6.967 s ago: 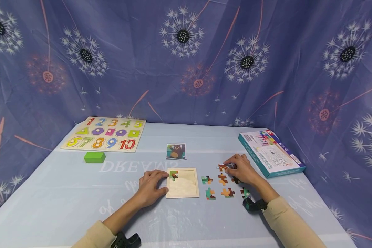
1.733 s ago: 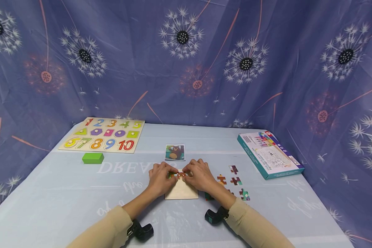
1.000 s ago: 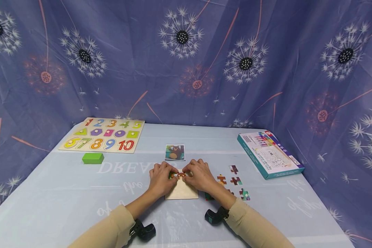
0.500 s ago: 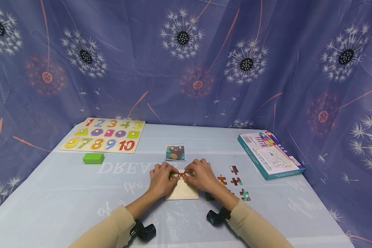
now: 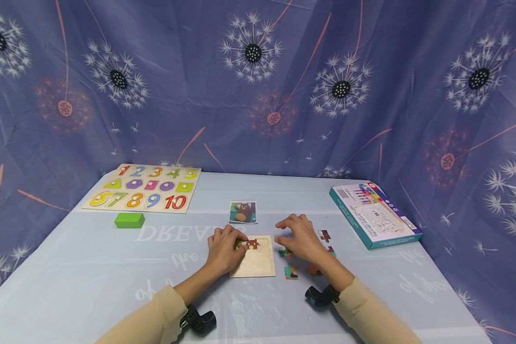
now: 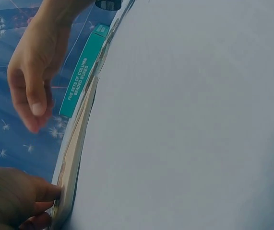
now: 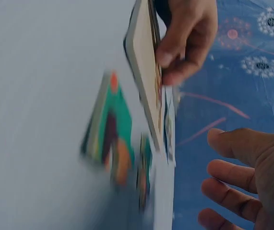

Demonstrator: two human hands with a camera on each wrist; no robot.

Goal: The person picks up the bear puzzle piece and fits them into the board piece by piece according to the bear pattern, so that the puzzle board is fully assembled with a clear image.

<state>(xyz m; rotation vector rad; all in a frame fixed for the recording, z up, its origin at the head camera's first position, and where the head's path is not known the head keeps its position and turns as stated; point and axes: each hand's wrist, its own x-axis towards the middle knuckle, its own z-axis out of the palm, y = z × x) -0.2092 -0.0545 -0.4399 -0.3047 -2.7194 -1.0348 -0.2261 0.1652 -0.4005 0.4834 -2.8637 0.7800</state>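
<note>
A square wooden puzzle tray [image 5: 251, 265] lies in the middle of the table. Along its far side sit a green corner piece, mostly behind fingers, and a brown bear-face puzzle piece [image 5: 252, 244]. My left hand [image 5: 225, 251] is at the tray's far left corner, thumb and forefinger pinching at the corner piece. To the right of the tray, my right hand [image 5: 302, 240] hovers above the loose pieces, its fingers spread from the thumb and holding nothing. Under and around it lie several puzzle pieces, including a green one [image 5: 290, 272] and a brown one [image 5: 324, 235]; some are partly hidden.
Behind the tray lies a bear picture card [image 5: 242, 212]. A number-and-shape board [image 5: 144, 188] stands back left, with a green block [image 5: 129, 220] before it. At right is a teal-edged box [image 5: 375, 215]. A dandelion-print curtain [image 5: 189, 95] closes off the back.
Earlier my right hand lifted the bear-face piece from the right; both hands then worked it into the tray. Now my right hand has let go and moved right, while the left stays put.
</note>
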